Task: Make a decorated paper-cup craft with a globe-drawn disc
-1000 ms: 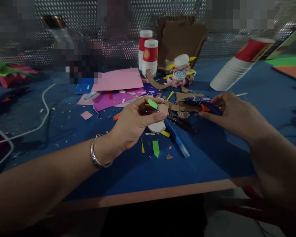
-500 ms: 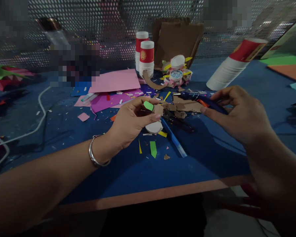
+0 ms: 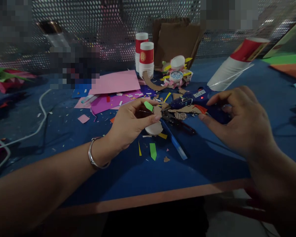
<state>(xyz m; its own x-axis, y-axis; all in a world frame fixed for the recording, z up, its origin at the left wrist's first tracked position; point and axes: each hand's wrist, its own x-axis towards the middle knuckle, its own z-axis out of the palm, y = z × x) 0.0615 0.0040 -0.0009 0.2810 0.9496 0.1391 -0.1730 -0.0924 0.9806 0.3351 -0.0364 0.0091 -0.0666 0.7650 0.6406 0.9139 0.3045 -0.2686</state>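
Observation:
My left hand [image 3: 130,123] pinches a small green paper piece [image 3: 148,105] between thumb and fingers, just above the blue table [image 3: 118,171]. A silver bangle [image 3: 93,155] sits on that wrist. My right hand [image 3: 239,118] grips a dark blue glue gun [image 3: 189,98] with an orange trigger; its nozzle points left toward the green piece. Brown cardboard scraps [image 3: 181,112] and a white round disc [image 3: 153,129] lie under and between the hands.
Pink and magenta paper sheets [image 3: 115,82] lie behind the left hand. Two stacks of red-and-white cups [image 3: 146,59] stand at the back, another stack [image 3: 234,65] lies on its side at right. A decorated cup craft [image 3: 177,70], a blue stick [image 3: 175,143], a white cable [image 3: 39,115] and paper scraps are about.
My right hand has lifted and turned the glue gun, bringing its nozzle closer to the green piece. My left hand has stayed nearly still.

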